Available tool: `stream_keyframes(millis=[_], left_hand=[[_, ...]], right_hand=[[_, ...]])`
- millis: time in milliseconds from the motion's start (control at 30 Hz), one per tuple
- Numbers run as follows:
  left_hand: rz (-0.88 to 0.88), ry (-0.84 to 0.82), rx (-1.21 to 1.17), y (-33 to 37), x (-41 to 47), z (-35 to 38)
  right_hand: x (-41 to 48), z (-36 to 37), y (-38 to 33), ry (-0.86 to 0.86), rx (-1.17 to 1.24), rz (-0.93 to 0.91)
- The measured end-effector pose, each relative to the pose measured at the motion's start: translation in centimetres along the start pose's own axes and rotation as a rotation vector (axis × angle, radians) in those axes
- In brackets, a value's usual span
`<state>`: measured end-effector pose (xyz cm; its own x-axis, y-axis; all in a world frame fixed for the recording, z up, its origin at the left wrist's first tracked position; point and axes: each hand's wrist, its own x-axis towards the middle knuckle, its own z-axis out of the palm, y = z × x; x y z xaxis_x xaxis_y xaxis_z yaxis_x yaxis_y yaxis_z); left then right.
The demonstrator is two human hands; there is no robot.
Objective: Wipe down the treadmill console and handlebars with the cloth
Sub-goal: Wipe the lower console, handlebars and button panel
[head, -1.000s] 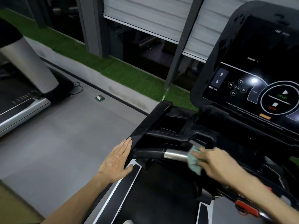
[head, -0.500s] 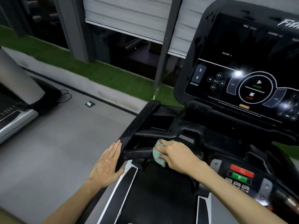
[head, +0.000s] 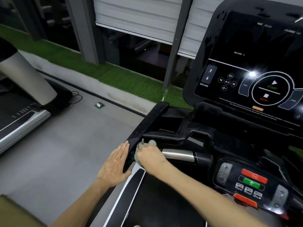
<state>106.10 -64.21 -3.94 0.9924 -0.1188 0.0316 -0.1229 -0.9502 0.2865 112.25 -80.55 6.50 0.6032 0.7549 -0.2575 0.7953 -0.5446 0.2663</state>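
The black treadmill console (head: 255, 63) with its lit control screen fills the upper right. Below it a crossbar with a silver handlebar grip (head: 177, 154) runs left to the black left side handlebar (head: 147, 126). My right hand (head: 150, 157) is closed on a pale green cloth (head: 141, 145), pressed where the crossbar meets the side handlebar. My left hand (head: 114, 166) lies flat, fingers together, against the outer side of that handlebar's near end. Most of the cloth is hidden under my fingers.
A lower button panel (head: 250, 181) with red and green keys sits at right. The black running belt (head: 155, 202) is under my arms. Another treadmill (head: 19, 115) stands at left on the grey floor, beside a small floor box (head: 99, 105). Green turf (head: 114, 76) borders the window.
My right hand has slid the cloth leftward along the crossbar, uncovering the silver grip, and now reaches the side handlebar. My left hand has stayed on the handlebar's outer side.
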Motion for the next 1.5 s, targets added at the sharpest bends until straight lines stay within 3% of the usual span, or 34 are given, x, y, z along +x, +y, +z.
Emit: stream_keyframes(millis=[100,200,467,567,767,967,1067,1167,1300,1400,1500], left_hand=[[-0.009,0.003,-0.047,0.1,-0.1,-0.1],[0.000,0.013,-0.060,0.1,-0.1,0.0],[0.004,-0.014,-0.060,-0.2,0.0,-0.2],[0.024,-0.034,-0.044,-0.4,0.1,-0.4],[-0.016,0.007,-0.149,0.5,0.8,-1.1],[0.106,0.054,-0.297,5.1,3.8,-4.6],[0.176,0.113,-0.396,9.0,5.9,-7.6],[0.205,0.139,-0.616,13.8,7.9,-11.1],[0.263,0.173,-0.861,20.2,9.6,-15.6],[0.343,0.197,-0.734,23.3,10.6,-17.0],[0.451,0.326,-0.500,26.1,11.1,-17.1]], right_hand=[[0.6,1.7,-2.5,0.000,-0.081,-0.063],[0.6,2.7,-3.1,0.050,-0.012,-0.056],[-2.9,1.7,1.5,0.189,0.077,0.034],[-6.6,-0.5,4.3,0.145,0.199,0.149],[-14.9,-2.1,11.8,-0.123,0.325,0.406],[-15.8,-4.6,13.7,-0.149,0.426,0.441],[-15.7,-5.1,16.4,-0.011,0.718,0.523],[-15.9,-5.6,17.6,0.283,1.357,0.626],[-16.8,-6.4,17.0,0.492,2.100,0.632],[-18.3,-7.0,17.0,0.607,2.344,0.592],[-20.2,-7.3,17.2,0.680,2.409,0.542]])
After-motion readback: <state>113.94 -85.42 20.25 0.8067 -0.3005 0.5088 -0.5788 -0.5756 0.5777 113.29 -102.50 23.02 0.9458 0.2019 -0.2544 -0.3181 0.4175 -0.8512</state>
